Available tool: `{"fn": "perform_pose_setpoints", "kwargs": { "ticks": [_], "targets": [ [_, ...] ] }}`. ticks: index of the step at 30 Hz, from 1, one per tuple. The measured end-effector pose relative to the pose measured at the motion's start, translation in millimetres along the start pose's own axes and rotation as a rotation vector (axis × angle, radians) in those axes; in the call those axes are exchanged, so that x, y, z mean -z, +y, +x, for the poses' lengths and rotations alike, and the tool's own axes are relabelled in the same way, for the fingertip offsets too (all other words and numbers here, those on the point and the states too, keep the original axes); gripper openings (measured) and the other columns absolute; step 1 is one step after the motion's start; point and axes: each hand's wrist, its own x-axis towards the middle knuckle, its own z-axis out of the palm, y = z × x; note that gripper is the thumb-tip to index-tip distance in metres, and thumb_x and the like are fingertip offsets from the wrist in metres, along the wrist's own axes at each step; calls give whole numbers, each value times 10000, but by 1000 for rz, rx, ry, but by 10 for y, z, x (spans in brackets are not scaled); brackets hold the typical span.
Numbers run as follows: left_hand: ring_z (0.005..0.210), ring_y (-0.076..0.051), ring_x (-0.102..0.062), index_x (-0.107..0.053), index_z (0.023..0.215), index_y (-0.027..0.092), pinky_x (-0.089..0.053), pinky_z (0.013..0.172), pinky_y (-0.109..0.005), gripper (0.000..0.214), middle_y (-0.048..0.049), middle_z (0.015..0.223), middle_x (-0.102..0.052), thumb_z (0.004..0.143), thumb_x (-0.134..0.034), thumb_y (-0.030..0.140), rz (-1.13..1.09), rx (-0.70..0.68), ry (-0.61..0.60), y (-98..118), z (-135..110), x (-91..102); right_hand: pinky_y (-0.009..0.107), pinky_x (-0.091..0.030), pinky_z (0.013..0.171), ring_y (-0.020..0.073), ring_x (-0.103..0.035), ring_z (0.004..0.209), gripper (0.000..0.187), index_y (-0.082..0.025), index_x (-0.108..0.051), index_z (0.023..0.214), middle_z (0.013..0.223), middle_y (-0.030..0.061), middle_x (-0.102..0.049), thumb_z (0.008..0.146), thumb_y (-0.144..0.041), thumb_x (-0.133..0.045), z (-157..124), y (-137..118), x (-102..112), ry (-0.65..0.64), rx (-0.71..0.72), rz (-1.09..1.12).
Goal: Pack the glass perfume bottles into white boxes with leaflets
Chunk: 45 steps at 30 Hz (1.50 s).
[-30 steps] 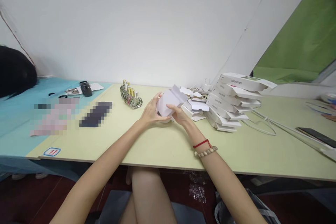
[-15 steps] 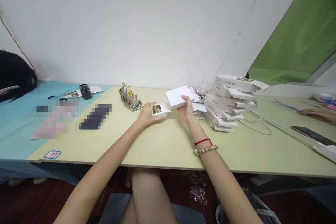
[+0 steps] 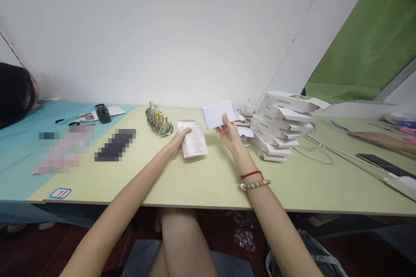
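Note:
My left hand grips a white box by its left side, thumb on the face with lines of small print. At its top end the box has a raised flap. In my right hand is a plain white box-shaped piece, held up off the table with the thumb on its face; whether it is hollow I cannot tell. Beyond my left hand stands a cluster of small glass bottles with gold and silver tops. Just right of my right hand, loose white cartons lie beside a leaning stack of white boxes.
A dark jar stands on the blue cloth at left. White cables run over the table at right, near a black phone. Another person's hand rests at far right; another person's dark hair shows far left.
My left hand has turned its box, so the printed text face shows instead of the pictured one. My right hand has tilted its white piece up slightly. The person at left has leaned further into view.

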Motion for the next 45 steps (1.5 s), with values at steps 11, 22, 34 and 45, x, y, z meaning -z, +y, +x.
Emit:
{"fn": "perform_pose_setpoints", "kwargs": {
  "ticks": [11,22,34,45],
  "targets": [
    [678,-130,-588,-404,1196,233,-437,615,-244,519,-23,839,-625,772,-467,525,379,-269,-23,26,-72,-111,313,-474,866,136,-542,1040,423,-291,-478,1025,1143,2,-576,666,-404,-671,-100,-54,-149,-170,244,-100],
    [832,-144,-551,-380,1088,267,-417,714,-254,487,-15,981,-522,690,-623,408,807,-692,102,126,-141,-115,332,-380,978,152,-451,1150,604,-306,-378,1227,1297,36,-443,696,-473,-612,-125,-82,-158,-144,460,-375],
    [965,-185,-524,-424,1068,236,-398,809,-275,492,-36,1052,-507,662,-648,402,940,-754,73,171,-184,-115,256,-500,788,121,-526,1032,506,-318,-429,1089,1156,3,-539,652,-437,-656,-155,-21,-227,-108,311,-177],
    [950,-199,-561,-196,1169,236,-423,792,-299,773,-76,1057,-512,603,-694,403,730,-686,75,98,-133,-118,325,-416,928,157,-506,1056,521,-329,-444,1158,1170,17,-517,684,-402,-648,-241,-133,-261,-170,450,-386]
  ]
}}
